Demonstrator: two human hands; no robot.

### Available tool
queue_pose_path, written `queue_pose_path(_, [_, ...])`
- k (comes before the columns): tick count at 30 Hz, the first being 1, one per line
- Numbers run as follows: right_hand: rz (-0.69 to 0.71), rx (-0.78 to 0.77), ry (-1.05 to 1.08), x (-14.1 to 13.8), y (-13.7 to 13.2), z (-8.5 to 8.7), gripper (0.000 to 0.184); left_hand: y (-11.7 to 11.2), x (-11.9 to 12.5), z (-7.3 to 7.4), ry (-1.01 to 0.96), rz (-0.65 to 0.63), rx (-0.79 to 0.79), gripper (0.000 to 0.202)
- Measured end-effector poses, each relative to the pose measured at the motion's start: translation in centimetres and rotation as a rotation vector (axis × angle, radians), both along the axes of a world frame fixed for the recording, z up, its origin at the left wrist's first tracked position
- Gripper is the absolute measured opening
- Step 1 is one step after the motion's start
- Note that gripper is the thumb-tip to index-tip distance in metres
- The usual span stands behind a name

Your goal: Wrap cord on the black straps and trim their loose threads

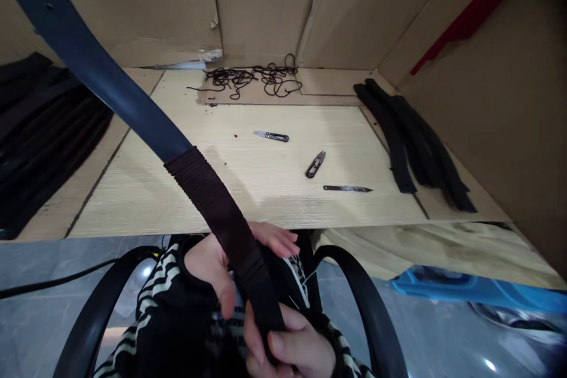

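A long dark blue strap (110, 88) rises from my lap toward the upper left. Its lower part is wrapped in dark brown cord (217, 207). My right hand (292, 345) pinches the wrapped end at the bottom of the view. My left hand (221, 260) lies behind the strap, fingers stretched out to the right and touching its underside. Both wrists wear black sleeves with cream stripes.
A pale wooden board (177, 183) lies ahead with two thread snips (271, 136) (315, 165) and a thin blade (348, 189). Tangled dark cord (252, 78) sits at the back. Black straps are piled right (411, 142) and left (39, 130). Cardboard walls surround.
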State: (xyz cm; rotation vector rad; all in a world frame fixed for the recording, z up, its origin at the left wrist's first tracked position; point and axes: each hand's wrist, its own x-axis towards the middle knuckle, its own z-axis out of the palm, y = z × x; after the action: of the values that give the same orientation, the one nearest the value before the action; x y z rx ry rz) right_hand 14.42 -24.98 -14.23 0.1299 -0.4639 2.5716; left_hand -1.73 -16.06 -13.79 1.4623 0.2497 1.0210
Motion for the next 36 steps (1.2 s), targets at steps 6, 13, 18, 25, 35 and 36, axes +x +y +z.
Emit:
queue_pose_path(6, [0.001,0.006,0.031,0.0,0.0,-0.2,0.022,-1.0,0.7,-0.2,-0.167,0.013,-0.046,0.051])
queue_pose_path(13, [0.022,-0.001,0.017,-0.2,-0.1,-0.2,0.025,-2.4,1.2,-0.1,-0.296,0.049,-0.21,0.053])
queue_pose_path(18, [0.006,-0.008,-0.079,0.0,-0.1,0.4,0.03,-2.3,0.8,0.9,-0.117,0.149,-0.198,0.039])
queue_pose_path(25, [-0.214,0.153,-0.491,0.5,-0.4,2.0,0.051,-2.8,0.9,-0.1,-0.159,0.21,-0.234,0.034])
queue_pose_path(35, [-0.422,0.34,-1.201,1.3,-1.2,4.0,0.057,-3.6,1.7,1.5,-0.139,0.381,-0.529,0.029])
queue_pose_path(36, [-0.427,0.361,-1.191,1.3,-1.1,4.1,0.055,-3.7,1.8,1.5,-0.149,0.376,-0.534,0.028])
